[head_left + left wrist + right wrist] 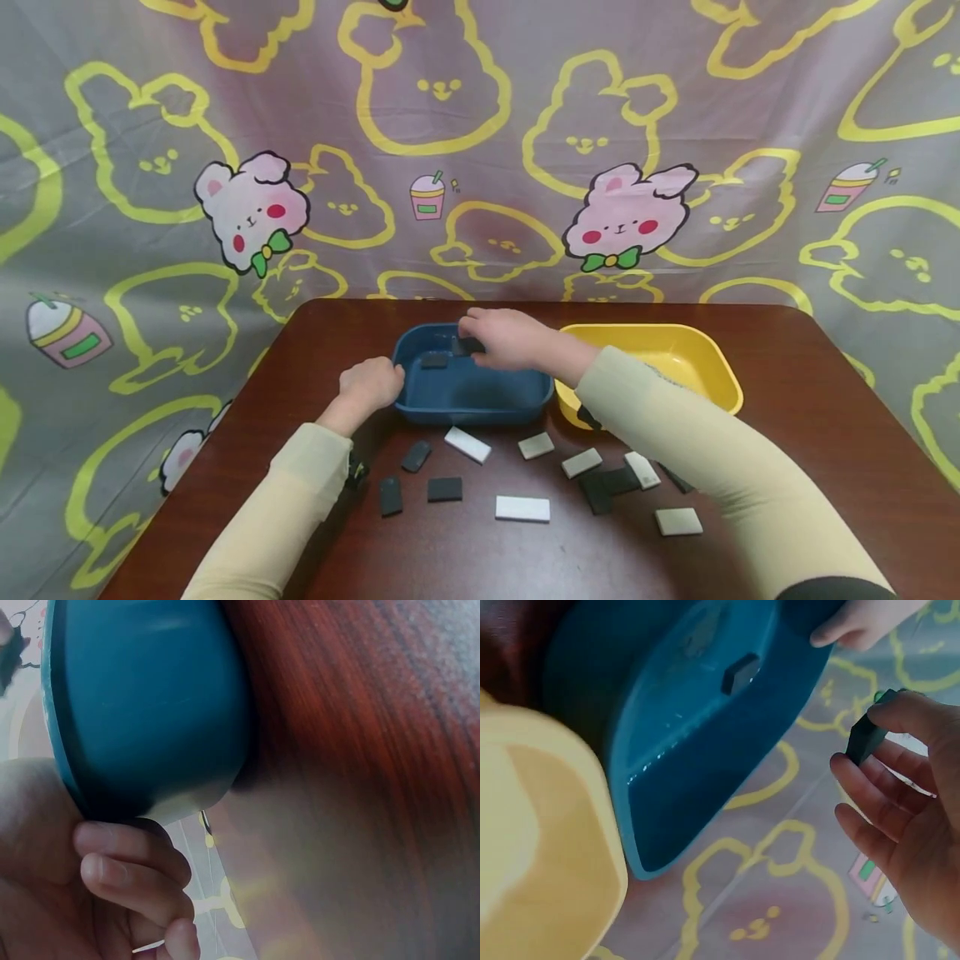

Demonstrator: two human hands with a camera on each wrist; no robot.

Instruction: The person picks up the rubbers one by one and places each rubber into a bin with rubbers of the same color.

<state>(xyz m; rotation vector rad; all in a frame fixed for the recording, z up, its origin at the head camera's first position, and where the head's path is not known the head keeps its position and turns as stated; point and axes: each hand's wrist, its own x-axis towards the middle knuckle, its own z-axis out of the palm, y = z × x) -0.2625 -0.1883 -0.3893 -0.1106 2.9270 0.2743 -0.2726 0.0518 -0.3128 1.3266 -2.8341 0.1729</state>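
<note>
A dark rectangular block [866, 735] is pinched between the thumb and fingers of my right hand [510, 337], above the blue plastic basin [472, 417]. Inside that basin lies another dark block [434, 361], towards its left side. My left hand [371, 382] grips the basin's left rim; in the left wrist view its fingers [135, 885] curl at the basin's edge. On the table in front are several dark blocks [445, 489] and several white or pale blocks [522, 508], lying flat and scattered.
A yellow plastic basin [731, 383] stands right of the blue one, partly hidden by my right forearm. Two dark blocks [596, 493] touch near a pale block [642, 470]. The brown wooden table [810, 433] ends at a patterned cloth [480, 183] behind.
</note>
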